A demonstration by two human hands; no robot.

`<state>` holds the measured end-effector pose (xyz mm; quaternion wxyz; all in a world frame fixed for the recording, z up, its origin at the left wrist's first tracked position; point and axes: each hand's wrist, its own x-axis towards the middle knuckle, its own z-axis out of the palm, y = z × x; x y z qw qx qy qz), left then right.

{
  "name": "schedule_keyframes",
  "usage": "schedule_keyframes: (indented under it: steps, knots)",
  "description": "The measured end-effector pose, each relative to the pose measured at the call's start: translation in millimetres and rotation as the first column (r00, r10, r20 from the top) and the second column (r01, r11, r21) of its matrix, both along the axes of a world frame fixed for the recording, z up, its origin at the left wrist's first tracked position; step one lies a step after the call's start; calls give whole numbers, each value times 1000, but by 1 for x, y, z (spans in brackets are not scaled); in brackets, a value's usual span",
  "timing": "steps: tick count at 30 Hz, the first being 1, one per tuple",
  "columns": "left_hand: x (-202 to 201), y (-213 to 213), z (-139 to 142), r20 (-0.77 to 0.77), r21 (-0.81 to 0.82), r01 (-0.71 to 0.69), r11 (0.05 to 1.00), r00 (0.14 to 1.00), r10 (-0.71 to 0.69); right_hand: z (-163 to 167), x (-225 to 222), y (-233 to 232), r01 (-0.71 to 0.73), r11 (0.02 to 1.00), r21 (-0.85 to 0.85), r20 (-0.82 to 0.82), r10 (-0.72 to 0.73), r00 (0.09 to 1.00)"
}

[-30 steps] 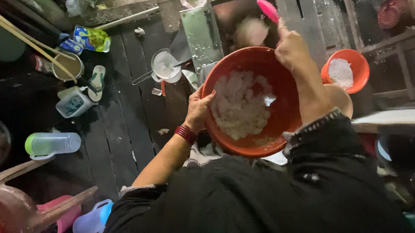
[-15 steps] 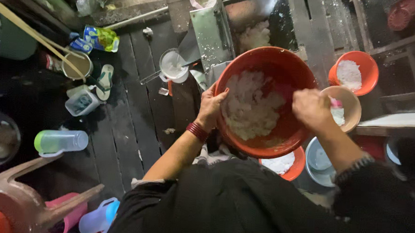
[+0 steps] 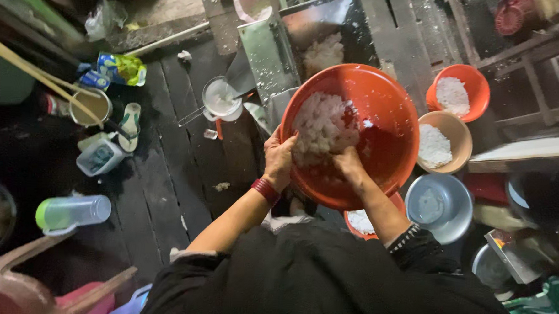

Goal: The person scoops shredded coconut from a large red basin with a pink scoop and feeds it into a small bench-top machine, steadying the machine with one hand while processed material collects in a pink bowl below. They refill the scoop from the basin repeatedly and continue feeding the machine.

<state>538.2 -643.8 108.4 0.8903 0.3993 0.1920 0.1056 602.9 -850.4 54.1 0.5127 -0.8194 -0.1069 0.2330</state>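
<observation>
A large red-orange basin is tilted toward a metal hopper and holds a white lumpy mass. My left hand, a red band on its wrist, grips the basin's near rim. My right hand is inside the basin, pressed into the lower edge of the white mass with its fingertips buried in it. More of the same white stuff lies inside the hopper.
To the right stand a small orange bowl and a tan bowl, both with white contents, and a grey metal bowl. On the dark plank floor to the left are a green-lidded jar, a white cup, bamboo sticks and a stool.
My right hand came down from holding a pink object above the basin, passed the right rim, and now digs into the white mass. The basin has tipped further toward the hopper.
</observation>
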Motion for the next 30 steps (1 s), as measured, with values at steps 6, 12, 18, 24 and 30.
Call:
schedule_keyframes:
  steps: [6, 12, 18, 24, 30]
  knots:
    - [3, 21, -1, -14, 27, 20, 999, 1000, -19, 77, 14, -31, 47, 985, -165, -160, -73, 984]
    - [7, 39, -1, -24, 26, 104, 994, 994, -104, 107, 52, -47, 3, 997, -78, -196, -18, 980]
    - [12, 45, -3, 16, -7, 138, 990, 990, -138, 154, 126, -48, -1, 990, -145, 33, 6, 999]
    - [8, 46, 3, 6, 2, 157, 988, 988, -157, 167, 188, 13, 27, 887, -461, 459, 213, 863]
    - [9, 45, 10, -22, -7, 164, 986, 986, -164, 164, 181, 57, 127, 760, -638, 440, 225, 869]
